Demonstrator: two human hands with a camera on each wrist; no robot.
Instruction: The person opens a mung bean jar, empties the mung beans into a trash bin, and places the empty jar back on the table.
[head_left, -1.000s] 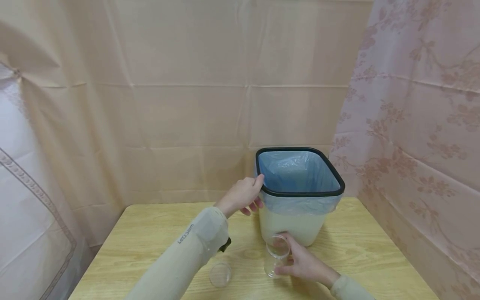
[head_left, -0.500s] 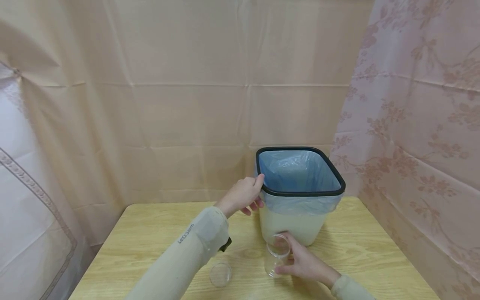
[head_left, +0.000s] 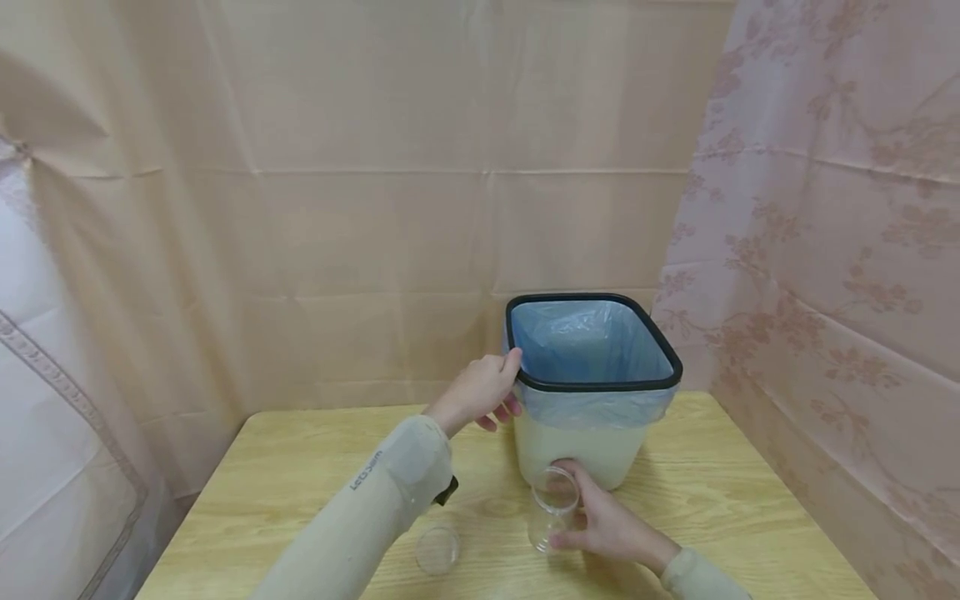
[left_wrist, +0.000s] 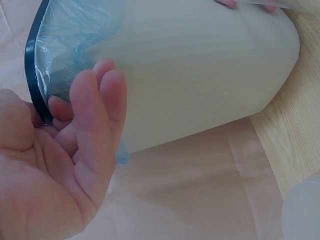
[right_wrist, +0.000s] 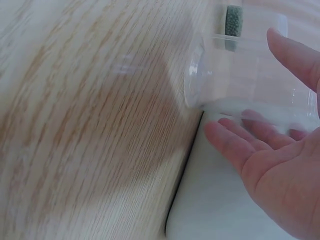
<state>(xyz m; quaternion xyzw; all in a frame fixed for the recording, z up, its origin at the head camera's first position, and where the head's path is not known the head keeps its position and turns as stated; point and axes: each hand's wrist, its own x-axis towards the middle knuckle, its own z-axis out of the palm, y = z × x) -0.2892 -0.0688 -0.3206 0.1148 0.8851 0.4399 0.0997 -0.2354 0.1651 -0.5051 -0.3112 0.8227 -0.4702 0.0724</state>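
Observation:
A pale waste bin [head_left: 581, 442] with a black rim and a blue liner bag stands on the wooden table. At its near left corner, my left hand [head_left: 480, 390] pinches the rim with thumb and forefinger; the left wrist view shows the other fingers raised off the wall. In front of the bin is a clear cup [head_left: 553, 508], upright. My right hand [head_left: 611, 523] holds it from the right, thumb on the near side and fingers on the bin side. Left of the cup lies a clear round piece [head_left: 437, 550], perhaps a lid; its height is hard to tell.
The wooden table [head_left: 300, 467] meets a beige curtain [head_left: 360, 250] at the back and a pink flowered cloth [head_left: 810, 292] on the right. A green textured object [right_wrist: 233, 22] shows beyond the cup in the right wrist view.
The head view has shifted slightly, so everything appears a little further left. Both hands keep their holds on the bin's rim and the cup.

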